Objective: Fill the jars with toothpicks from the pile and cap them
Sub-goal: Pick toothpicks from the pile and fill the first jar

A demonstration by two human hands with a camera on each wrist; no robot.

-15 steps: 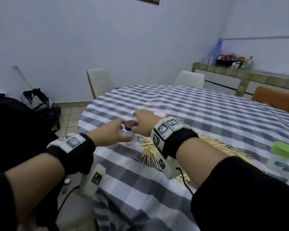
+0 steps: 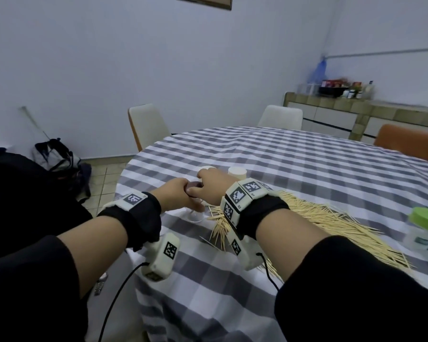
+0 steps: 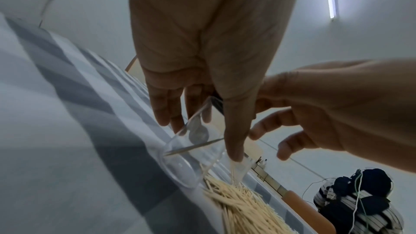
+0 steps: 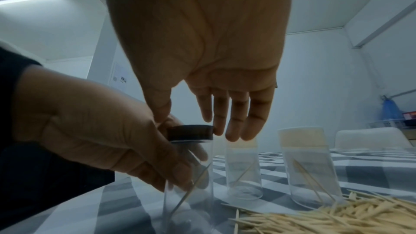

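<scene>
Clear plastic jar (image 4: 189, 175) stands upright on the checked tablecloth (image 2: 307, 169) near the table's left edge, just beside the near end of the toothpick pile (image 2: 331, 223). One toothpick (image 4: 191, 189) leans slantwise inside it. A dark cap (image 4: 191, 132) sits on its mouth.

Left hand (image 2: 177, 196): fingers curled round the jar's body, thumb on the near side, gripping it against the cloth. The left wrist view confirms the wrap, with fingertips pressed on the clear wall.

Right hand (image 2: 213, 186): above the jar, thumb and forefinger pinching the rim of the dark cap. The other fingers (image 4: 249, 127) hang fairly straight and close together beyond the cap, touching nothing that can be seen. Whether the cap is fully seated cannot be told.

Two more clear jars stand behind the held one, each with a pale cap. The left jar (image 4: 244, 170) has one toothpick inside; the right jar (image 4: 313, 170) holds two or so, its base touching the edge of the pile. All three jars are nearly empty.

A further jar with a green lid (image 2: 426, 215) stands at the far right of the table, past the pile.

Pale chairs (image 2: 148, 124) stand at the far side of the table, and a bag (image 2: 57, 154) lies on the floor by the wall.
</scene>
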